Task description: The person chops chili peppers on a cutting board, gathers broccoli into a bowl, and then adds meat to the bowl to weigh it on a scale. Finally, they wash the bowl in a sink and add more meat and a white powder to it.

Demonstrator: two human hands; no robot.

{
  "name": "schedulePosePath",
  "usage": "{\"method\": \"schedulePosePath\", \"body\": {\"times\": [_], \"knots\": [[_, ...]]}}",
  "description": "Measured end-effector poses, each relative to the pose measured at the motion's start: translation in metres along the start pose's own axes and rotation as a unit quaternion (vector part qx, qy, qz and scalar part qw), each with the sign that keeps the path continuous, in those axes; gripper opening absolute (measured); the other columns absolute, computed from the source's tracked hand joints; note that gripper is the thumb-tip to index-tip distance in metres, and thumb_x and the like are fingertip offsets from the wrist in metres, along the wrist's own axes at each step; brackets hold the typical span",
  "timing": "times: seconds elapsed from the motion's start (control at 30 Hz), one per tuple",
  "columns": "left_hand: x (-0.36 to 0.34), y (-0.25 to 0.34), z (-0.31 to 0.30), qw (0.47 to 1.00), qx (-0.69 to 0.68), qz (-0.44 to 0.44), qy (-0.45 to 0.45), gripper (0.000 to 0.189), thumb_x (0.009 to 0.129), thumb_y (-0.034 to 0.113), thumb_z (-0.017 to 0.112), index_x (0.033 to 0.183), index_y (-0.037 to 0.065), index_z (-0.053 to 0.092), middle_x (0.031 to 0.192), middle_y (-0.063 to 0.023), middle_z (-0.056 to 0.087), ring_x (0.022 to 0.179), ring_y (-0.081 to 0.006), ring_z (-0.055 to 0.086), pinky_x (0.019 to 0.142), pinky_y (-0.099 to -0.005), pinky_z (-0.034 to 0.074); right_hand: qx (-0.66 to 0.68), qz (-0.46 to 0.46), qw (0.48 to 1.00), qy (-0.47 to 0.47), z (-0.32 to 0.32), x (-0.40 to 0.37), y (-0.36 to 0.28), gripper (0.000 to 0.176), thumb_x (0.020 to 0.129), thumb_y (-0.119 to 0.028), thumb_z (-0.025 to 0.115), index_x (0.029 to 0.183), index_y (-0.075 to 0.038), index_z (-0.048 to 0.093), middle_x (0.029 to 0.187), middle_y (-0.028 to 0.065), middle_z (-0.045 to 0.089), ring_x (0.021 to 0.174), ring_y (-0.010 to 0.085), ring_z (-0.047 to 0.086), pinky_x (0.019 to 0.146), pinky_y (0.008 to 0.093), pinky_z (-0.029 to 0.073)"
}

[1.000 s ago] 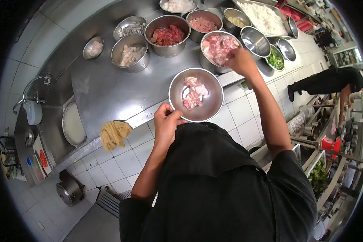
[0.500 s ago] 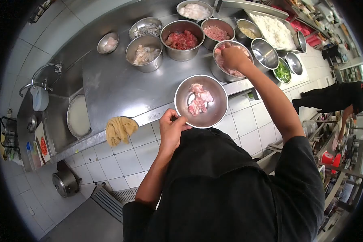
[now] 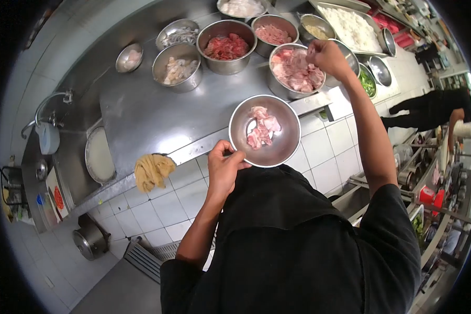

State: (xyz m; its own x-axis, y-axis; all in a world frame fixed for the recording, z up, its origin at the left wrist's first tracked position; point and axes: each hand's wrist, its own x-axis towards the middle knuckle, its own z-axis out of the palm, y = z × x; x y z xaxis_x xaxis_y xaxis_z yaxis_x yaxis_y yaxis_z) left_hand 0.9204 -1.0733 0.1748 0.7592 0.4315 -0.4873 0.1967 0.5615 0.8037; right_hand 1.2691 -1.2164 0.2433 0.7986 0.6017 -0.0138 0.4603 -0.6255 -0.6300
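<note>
My left hand (image 3: 226, 163) pinches the near left rim of a round metal bowl (image 3: 287, 140), held close in front of my apron. A few pale pink pieces of raw meat (image 3: 261, 128) lie in the bottom of that bowl. My right hand (image 3: 328, 58) is over the right rim of a metal pot (image 3: 280, 89) filled with sliced raw meat (image 3: 296, 69). Its fingers are curled together, and whether anything sits between them is hidden.
Behind stand a pot of red meat (image 3: 226, 47), a pot of pale seafood (image 3: 178, 69), a pot of minced meat (image 3: 273, 34) and a tray of white food (image 3: 349, 29). A yellow cloth (image 3: 154, 171) hangs over the counter edge. Another person (image 3: 429, 109) stands at right.
My right hand has drawn up out of the meat toward the pot's right rim. The left hand still holds the bowl, while the view has shifted slightly.
</note>
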Motion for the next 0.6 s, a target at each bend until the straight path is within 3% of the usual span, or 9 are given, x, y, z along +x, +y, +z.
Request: {"method": "schedulePosePath", "body": {"times": [0.13,0.17,0.23,0.27,0.3,0.4,0.5,0.57,0.6], "knots": [[-0.002,-0.004,0.028,0.999,0.023,-0.009,-0.045,0.011,0.08,-0.004,0.059,0.081,0.001,0.049,0.087,-0.008,0.058,0.073,-0.0172,0.065,0.06,-0.029,0.058,0.239,0.014,0.97,0.049,-0.041,-0.012,-0.001,0.024,0.078,-0.012,0.064,0.098,0.001,0.065,0.075,0.0063,0.063,0.065,0.014,0.058,0.067,0.0262,0.049],[-0.001,-0.006,0.037,0.998,0.031,-0.014,-0.061,0.011,0.08,-0.004,0.059,0.081,0.001,0.049,0.087,-0.0081,0.059,0.074,-0.0174,0.065,0.06,-0.0289,0.058,0.297,0.053,0.952,0.049,-0.052,-0.02,0.002,0.031,0.083,-0.01,0.057,0.11,0.005,0.059,0.087,0.0086,0.063,0.076,0.0151,0.061,0.073,0.0281,0.053],[0.001,-0.011,0.057,0.994,0.051,-0.029,-0.096,0.01,0.08,-0.004,0.059,0.082,0.0,0.05,0.089,-0.0084,0.059,0.075,-0.0177,0.066,0.06,-0.0288,0.059,0.468,0.07,0.879,0.065,-0.07,-0.031,0.031,0.03,0.087,-0.008,0.052,0.113,0.007,0.057,0.099,0.0123,0.063,0.089,0.0195,0.062,0.083,0.0349,0.055],[0.001,-0.012,0.07,0.992,0.053,-0.037,-0.112,0.011,0.08,-0.004,0.059,0.083,0.0,0.049,0.088,-0.0089,0.06,0.075,-0.017,0.065,0.06,-0.0286,0.059,0.533,0.07,0.842,0.041,-0.083,-0.041,0.047,0.031,0.09,-0.007,0.049,0.115,0.009,0.054,0.11,0.0176,0.06,0.1,0.0246,0.061,0.09,0.0405,0.054],[0.001,-0.012,0.085,0.989,0.058,-0.042,-0.126,0.011,0.08,-0.004,0.059,0.083,0.0,0.049,0.088,-0.0091,0.06,0.075,-0.0169,0.065,0.06,-0.0286,0.058,0.588,0.051,0.806,0.051,-0.093,-0.051,0.069,0.041,0.087,-0.005,0.048,0.124,0.013,0.047,0.108,0.0194,0.061,0.098,0.029,0.062,0.096,0.0448,0.05],[0.006,-0.021,0.136,0.98,0.068,-0.06,-0.175,0.012,0.08,-0.004,0.06,0.083,0.001,0.049,0.087,-0.0102,0.06,0.075,-0.0168,0.065,0.061,-0.0291,0.058,0.706,0.045,0.694,0.137,-0.136,-0.112,0.128,0.041,0.085,-0.001,0.048,0.123,0.016,0.045,0.117,0.0209,0.057,0.109,0.0301,0.057,0.106,0.0456,0.043],[0.018,-0.038,0.206,0.969,0.106,-0.063,-0.216,0.012,0.079,-0.005,0.06,0.083,0.001,0.05,0.087,-0.01,0.06,0.075,-0.0171,0.065,0.061,-0.03,0.059,0.752,0.007,0.617,0.231,-0.179,-0.191,0.208,0.038,0.086,-0.004,0.049,0.12,0.014,0.048,0.117,0.0201,0.058,0.116,0.0294,0.055,0.109,0.0453,0.04],[0.022,-0.056,0.266,0.956,0.136,-0.055,-0.252,0.013,0.079,-0.005,0.06,0.083,0.001,0.049,0.087,-0.0096,0.061,0.074,-0.0172,0.065,0.061,-0.0308,0.059,0.729,0.025,0.602,0.325,-0.203,-0.255,0.243,0.03,0.084,-0.003,0.049,0.11,0.012,0.052,0.102,0.0139,0.059,0.102,0.0237,0.057,0.103,0.0373,0.043],[0.025,-0.068,0.299,0.946,0.155,-0.051,-0.28,0.014,0.079,-0.006,0.061,0.083,0.001,0.05,0.087,-0.0095,0.061,0.072,-0.0179,0.065,0.062,-0.0313,0.059,0.723,-0.04,0.626,0.288,-0.211,-0.291,0.281,0.023,0.084,-0.003,0.05,0.103,0.009,0.052,0.094,0.0111,0.057,0.093,0.0211,0.056,0.098,0.0341,0.044]]}}
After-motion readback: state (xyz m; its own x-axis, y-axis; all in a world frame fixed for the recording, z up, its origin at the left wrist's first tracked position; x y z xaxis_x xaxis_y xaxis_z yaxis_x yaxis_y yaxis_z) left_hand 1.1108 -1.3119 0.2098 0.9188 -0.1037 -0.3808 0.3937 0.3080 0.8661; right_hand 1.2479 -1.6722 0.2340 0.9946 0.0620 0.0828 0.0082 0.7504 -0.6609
